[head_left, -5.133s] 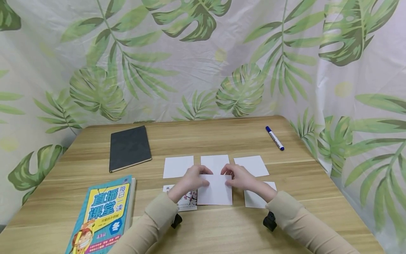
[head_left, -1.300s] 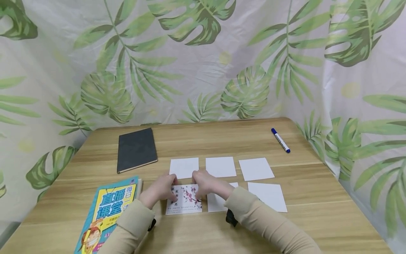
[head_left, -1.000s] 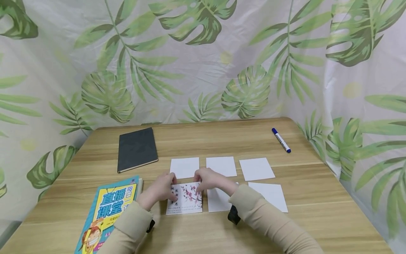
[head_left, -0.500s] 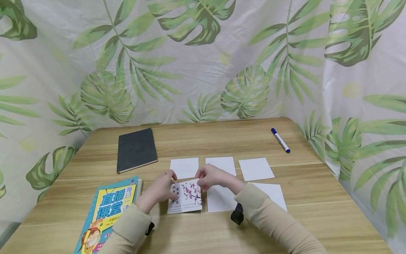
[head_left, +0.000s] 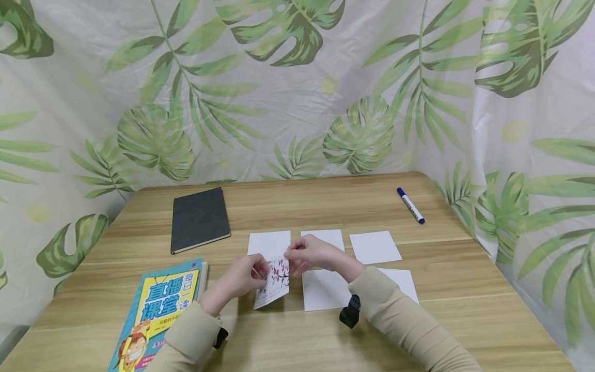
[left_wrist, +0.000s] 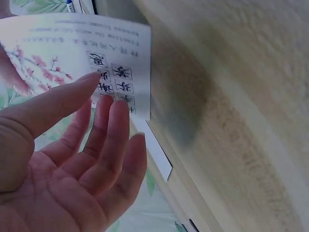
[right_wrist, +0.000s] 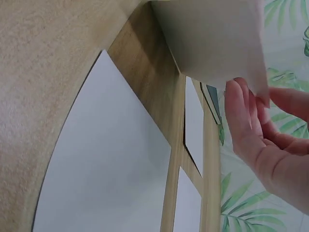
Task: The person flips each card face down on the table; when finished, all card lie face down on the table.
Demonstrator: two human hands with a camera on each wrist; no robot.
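Observation:
A square card [head_left: 278, 279] printed with pink blossoms and Chinese characters is raised off the table at the front left of the rows of cards, tilted steeply with its right side up. My right hand [head_left: 313, 254] pinches its upper right corner between thumb and fingers; the right wrist view shows the card's blank back [right_wrist: 217, 38]. My left hand [head_left: 241, 279] holds the card's left side, the thumb [left_wrist: 72, 96] on the printed face and the fingers curled by the edge. Blank white cards lie just behind [head_left: 269, 244] and to the right [head_left: 325, 292].
More white cards lie at the back middle [head_left: 332, 238], back right [head_left: 375, 246] and front right [head_left: 403, 283]. A blue-capped marker [head_left: 411, 205] is at the far right. A black notebook [head_left: 200, 221] and a blue-and-yellow book [head_left: 158, 310] are at the left. A leaf-patterned curtain [head_left: 279, 103] hangs behind the table.
The printed card, flat on the table a second ago, has come up at its right side and now stands steeply tilted. My right hand has risen with its corner; my left hand stays at its left side.

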